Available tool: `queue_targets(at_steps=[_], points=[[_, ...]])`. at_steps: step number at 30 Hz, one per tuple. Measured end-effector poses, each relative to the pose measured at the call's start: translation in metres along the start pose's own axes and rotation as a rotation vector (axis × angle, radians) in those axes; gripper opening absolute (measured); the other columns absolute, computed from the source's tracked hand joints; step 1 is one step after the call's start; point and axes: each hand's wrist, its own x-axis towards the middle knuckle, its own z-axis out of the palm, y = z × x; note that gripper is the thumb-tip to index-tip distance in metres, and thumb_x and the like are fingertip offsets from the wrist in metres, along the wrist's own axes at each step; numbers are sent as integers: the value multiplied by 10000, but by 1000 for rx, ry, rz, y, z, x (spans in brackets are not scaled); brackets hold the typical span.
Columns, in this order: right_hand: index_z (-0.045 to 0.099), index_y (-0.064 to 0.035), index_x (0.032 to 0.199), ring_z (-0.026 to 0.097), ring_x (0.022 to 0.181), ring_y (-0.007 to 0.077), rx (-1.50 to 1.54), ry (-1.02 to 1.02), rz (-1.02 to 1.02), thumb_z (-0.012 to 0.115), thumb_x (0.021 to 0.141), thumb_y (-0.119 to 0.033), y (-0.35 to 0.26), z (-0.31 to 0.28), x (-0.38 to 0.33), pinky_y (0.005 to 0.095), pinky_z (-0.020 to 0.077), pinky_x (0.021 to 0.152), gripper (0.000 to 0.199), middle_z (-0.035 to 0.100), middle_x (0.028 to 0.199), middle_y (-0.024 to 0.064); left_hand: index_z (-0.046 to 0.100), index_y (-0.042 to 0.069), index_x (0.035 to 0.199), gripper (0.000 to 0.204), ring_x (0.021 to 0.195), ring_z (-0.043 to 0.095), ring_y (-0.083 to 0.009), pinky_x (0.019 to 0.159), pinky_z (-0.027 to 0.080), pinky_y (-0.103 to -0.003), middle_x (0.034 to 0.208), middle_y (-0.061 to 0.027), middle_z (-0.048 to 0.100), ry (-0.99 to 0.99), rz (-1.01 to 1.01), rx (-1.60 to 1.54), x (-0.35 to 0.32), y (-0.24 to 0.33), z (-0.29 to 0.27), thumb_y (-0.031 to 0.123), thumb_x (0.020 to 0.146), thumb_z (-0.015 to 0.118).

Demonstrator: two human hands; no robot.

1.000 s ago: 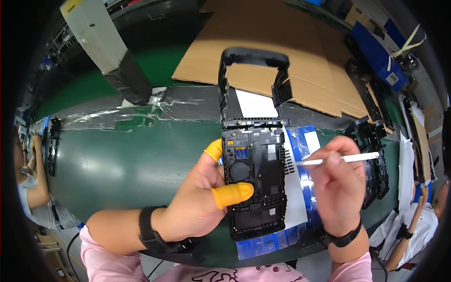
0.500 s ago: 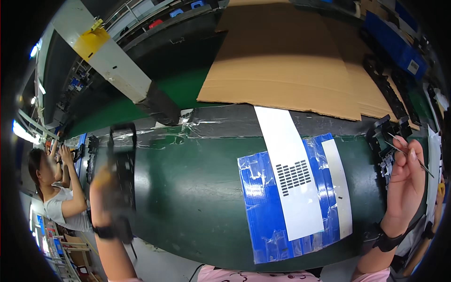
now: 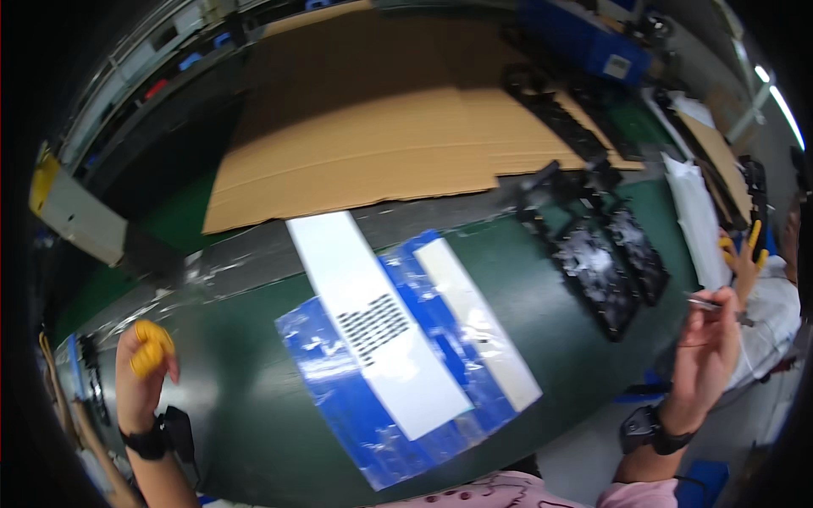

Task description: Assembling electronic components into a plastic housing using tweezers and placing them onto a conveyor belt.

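The left hand [image 3: 144, 378], with 2 yellow rubber finger caps [image 3: 149, 359], is bent; I cannot tell if closed. The right hand [image 3: 703, 357] grips a thin grey tool [image 3: 702, 301]. Between them, a long white strip [image 3: 412, 378] with little black bars [image 3: 373, 329] lies on a flat blue plastic sheet [image 3: 336, 389].

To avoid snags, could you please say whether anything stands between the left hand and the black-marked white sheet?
Nothing visible does: between the left hand and the white sheet are only green tabletop and the blue sheet, which lies beneath the white one.
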Motion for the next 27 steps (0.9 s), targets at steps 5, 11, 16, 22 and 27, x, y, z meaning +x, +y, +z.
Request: queue_targets(at_steps=[5, 11, 16, 22, 27], points=[[465, 4, 912, 484, 612, 143, 230, 54, 114, 386, 905, -181, -3, -1, -21, 230, 404, 527, 202, 552, 841, 157, 535, -26, 877, 189, 519, 521, -122, 452, 413, -214, 741, -101, 562, -848, -157, -140, 60, 68, 213, 149, 811, 558], [442, 15, 863, 489, 500, 163, 184, 0, -28, 385, 896, -158, -24, 35, -43, 224, 399, 432, 185, 553, 769, 220, 485, -125, 881, 507, 481, 568, -139, 338, 400, -196, 690, -184, 591, -1014, -559, 105, 99, 45, 377, 378, 872, 423], [445, 11, 855, 487, 496, 157, 75, 2, 69, 425, 879, -167, -27, 12, -51, 222, 401, 440, 181, 555, 734, 213, 498, -142, 888, 428, 479, 567, -154, 347, 400, -206, 742, -211, 602, -968, -557, 131, 102, 37, 391, 263, 887, 363], [449, 8, 837, 491, 489, 145, 154, -32, 122, 434, 866, -145, -27, 24, -44, 213, 402, 441, 157, 562, 730, 216, 506, 2, 920, 274, 626, 619, -206, 545, 524, -283, 809, -117, 563, -623, -416, 93, 112, 61, 290, 248, 862, 402], [493, 2, 840, 522, 510, 109, 8, -381, 479, 530, 808, -82, -4, 77, -41, 200, 420, 463, 97, 596, 719, 160, 558, -29, 766, 163, 653, 615, -184, 604, 507, -293, 660, -70, 545, -310, -133, -160, 100, 78, 160, 132, 778, 534]])
